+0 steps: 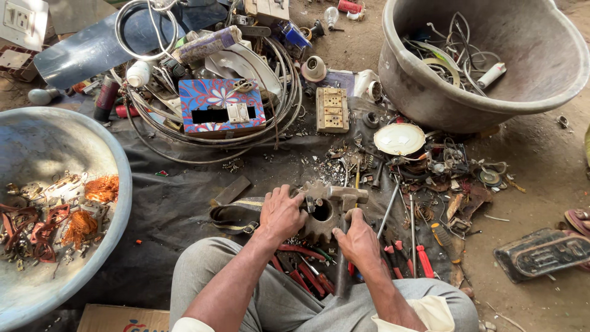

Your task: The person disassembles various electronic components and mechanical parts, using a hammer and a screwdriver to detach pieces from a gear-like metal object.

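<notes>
Left hand (pixel 281 213): fingers curled and pressed against the left edge of a rusty toothed gear (pixel 321 216), steadying a small metal piece at its rim; gear lies flat on the dark ground sheet (pixel 184 203), just in front of the person's knees, central hole showing.
Right hand (pixel 358 238): closed around the handle of a hammer (pixel 344 203); hammer head rests across the top of the gear, handle running down toward the lap.
Beside the hands: red-handled pliers and screwdrivers (pixel 402 255) on the sheet, right of and below the gear; a long metal rod (pixel 388 212) just right of the hammer head; a striped strap (pixel 236 216) left of the left hand.
Further out, right: white round lid (pixel 399 139) amid broken electrical scrap; large grey tub (pixel 491 92) holding wires; a dark flat casing (pixel 541 252) on bare earth.
Further out, top: patterned red-and-blue switch box (pixel 221 104) ringed by coiled wire; beige socket plate (pixel 332 110).
Left: wide metal basin (pixel 49 141) holding copper windings and small parts.
</notes>
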